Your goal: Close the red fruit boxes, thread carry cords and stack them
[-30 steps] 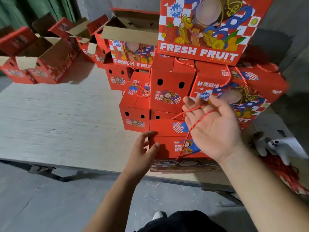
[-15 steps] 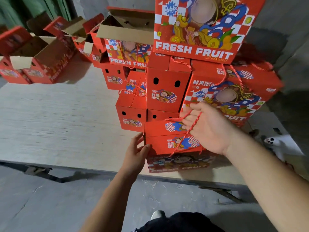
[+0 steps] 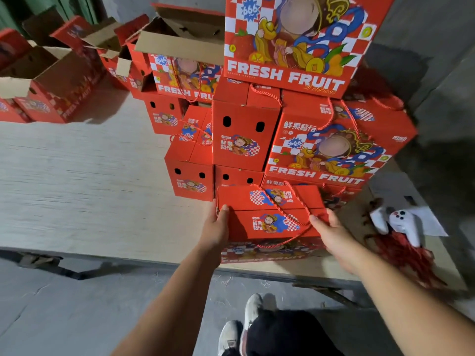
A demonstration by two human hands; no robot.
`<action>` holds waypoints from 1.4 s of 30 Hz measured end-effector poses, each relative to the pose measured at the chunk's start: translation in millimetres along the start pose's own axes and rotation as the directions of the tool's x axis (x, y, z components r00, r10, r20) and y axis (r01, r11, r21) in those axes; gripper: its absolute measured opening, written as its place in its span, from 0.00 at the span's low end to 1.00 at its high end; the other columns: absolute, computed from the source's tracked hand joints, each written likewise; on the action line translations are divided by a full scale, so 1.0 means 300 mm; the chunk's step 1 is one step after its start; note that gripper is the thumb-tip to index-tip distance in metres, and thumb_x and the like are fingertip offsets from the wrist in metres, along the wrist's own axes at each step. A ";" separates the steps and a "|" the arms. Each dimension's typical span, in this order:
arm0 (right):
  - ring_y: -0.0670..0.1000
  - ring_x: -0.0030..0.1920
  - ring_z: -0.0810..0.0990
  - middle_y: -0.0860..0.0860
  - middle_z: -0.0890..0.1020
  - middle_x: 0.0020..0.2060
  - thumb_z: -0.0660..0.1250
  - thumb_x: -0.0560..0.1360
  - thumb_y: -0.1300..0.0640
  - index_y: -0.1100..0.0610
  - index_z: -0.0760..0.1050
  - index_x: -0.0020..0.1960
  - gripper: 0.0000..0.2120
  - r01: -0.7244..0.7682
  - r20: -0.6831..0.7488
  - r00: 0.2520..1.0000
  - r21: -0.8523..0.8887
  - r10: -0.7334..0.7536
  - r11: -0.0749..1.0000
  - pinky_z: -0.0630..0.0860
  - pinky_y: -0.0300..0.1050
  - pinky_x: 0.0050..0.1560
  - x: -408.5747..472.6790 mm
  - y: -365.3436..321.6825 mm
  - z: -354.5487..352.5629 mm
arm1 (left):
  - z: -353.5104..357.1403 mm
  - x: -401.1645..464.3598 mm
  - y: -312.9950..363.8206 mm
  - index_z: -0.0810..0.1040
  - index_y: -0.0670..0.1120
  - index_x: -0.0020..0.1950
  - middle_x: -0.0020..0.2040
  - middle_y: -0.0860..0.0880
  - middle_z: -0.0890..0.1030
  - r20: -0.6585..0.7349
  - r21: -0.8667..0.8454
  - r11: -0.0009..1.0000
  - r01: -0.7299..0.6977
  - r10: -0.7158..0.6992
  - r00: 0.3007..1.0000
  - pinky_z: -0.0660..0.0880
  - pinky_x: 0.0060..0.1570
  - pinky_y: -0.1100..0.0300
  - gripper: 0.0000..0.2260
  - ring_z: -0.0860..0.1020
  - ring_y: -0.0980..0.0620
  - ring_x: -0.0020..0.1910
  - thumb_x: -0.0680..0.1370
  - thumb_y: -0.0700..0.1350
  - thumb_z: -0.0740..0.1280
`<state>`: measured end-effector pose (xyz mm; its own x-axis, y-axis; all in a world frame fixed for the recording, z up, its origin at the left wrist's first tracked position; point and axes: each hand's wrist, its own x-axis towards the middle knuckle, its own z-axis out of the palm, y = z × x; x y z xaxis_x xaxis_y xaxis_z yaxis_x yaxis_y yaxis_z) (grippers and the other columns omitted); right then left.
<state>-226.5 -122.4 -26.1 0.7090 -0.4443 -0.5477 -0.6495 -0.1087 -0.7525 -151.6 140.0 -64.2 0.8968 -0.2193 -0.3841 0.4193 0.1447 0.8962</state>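
Note:
A closed red fruit box (image 3: pixel 270 222) sits at the table's near edge, its red carry cord (image 3: pixel 290 209) lying slack across the lid and down the front. My left hand (image 3: pixel 217 227) grips the box's left side, thumb on the lid. My right hand (image 3: pixel 331 232) holds the right side, thumb on the lid edge. Directly behind stands a stack of closed red boxes (image 3: pixel 241 134) with cords, topped by a big "FRESH FRUIT" box (image 3: pixel 295 42).
Several open red boxes (image 3: pixel 51 80) with raised flaps stand at the back left of the pale wooden table (image 3: pixel 90 181). A heap of red cords (image 3: pixel 408 255) and white controllers (image 3: pixel 403 224) lie to the right. Grey floor and my shoes are below.
My right hand let go of the cord, which dropped onto the lid, and came down to the box's right side. My left hand closed on the left side.

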 end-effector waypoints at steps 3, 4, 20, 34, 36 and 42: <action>0.51 0.57 0.80 0.49 0.80 0.63 0.66 0.83 0.48 0.41 0.68 0.66 0.14 0.128 -0.101 0.986 -0.034 -0.130 0.991 0.74 0.52 0.63 -0.026 0.030 0.015 | -0.022 -0.039 -0.027 0.70 0.60 0.77 0.65 0.50 0.84 0.020 -0.030 0.999 0.026 -0.026 0.999 0.81 0.61 0.42 0.17 0.84 0.47 0.62 0.87 0.58 0.58; 0.51 0.57 0.80 0.49 0.80 0.63 0.66 0.82 0.48 0.43 0.70 0.66 0.14 0.155 -0.103 0.982 -0.054 -0.160 0.986 0.74 0.52 0.63 -0.035 0.028 0.019 | -0.037 -0.060 -0.035 0.70 0.62 0.76 0.64 0.51 0.84 0.022 -0.045 0.999 0.029 -0.028 0.999 0.82 0.60 0.42 0.17 0.84 0.48 0.62 0.87 0.58 0.58; 0.30 0.52 0.77 0.22 0.78 0.50 0.69 0.79 0.44 0.29 0.68 0.64 0.18 0.659 0.204 0.752 -0.192 -0.627 0.728 0.76 0.44 0.53 -0.359 -0.340 0.285 | -0.402 -0.470 0.206 0.80 0.59 0.67 0.61 0.47 0.86 -0.333 -0.196 0.949 -0.249 0.174 0.927 0.84 0.45 0.54 0.16 0.86 0.47 0.56 0.79 0.50 0.70; 0.37 0.49 0.82 0.34 0.85 0.47 0.70 0.76 0.40 0.44 0.78 0.55 0.11 0.754 0.081 0.634 -0.287 -0.769 0.591 0.79 0.41 0.55 -0.307 -1.028 0.715 | -0.777 -0.139 0.757 0.75 0.54 0.72 0.61 0.49 0.86 -0.231 -0.214 0.886 -0.411 0.362 0.903 0.84 0.44 0.58 0.14 0.86 0.50 0.58 0.87 0.45 0.61; 0.50 0.53 0.84 0.43 0.85 0.50 0.66 0.70 0.30 0.47 0.78 0.59 0.26 0.713 0.041 0.640 -0.404 -0.768 0.573 0.80 0.54 0.58 -0.266 -1.148 0.749 | -0.773 -0.075 0.794 0.71 0.54 0.74 0.63 0.49 0.85 -0.179 -0.282 0.866 -0.412 0.375 0.910 0.84 0.45 0.58 0.15 0.85 0.50 0.59 0.87 0.45 0.60; 0.65 0.67 0.70 0.57 0.79 0.65 0.61 0.72 0.29 0.47 0.77 0.69 0.32 0.458 -0.135 0.622 -0.736 -0.771 0.498 0.66 0.53 0.69 -0.080 -1.381 0.750 | -0.592 0.042 0.796 0.55 0.65 0.82 0.81 0.49 0.64 0.046 -0.357 0.878 -0.320 0.359 0.932 0.79 0.64 0.44 0.45 0.76 0.49 0.72 0.71 0.54 0.76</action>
<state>87.4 133.4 216.6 0.9050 -0.3126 0.2886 -0.2012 -0.9122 -0.3569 -15.0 343.0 105.6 0.9801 -0.1968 -0.0266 0.1314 0.5418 0.8302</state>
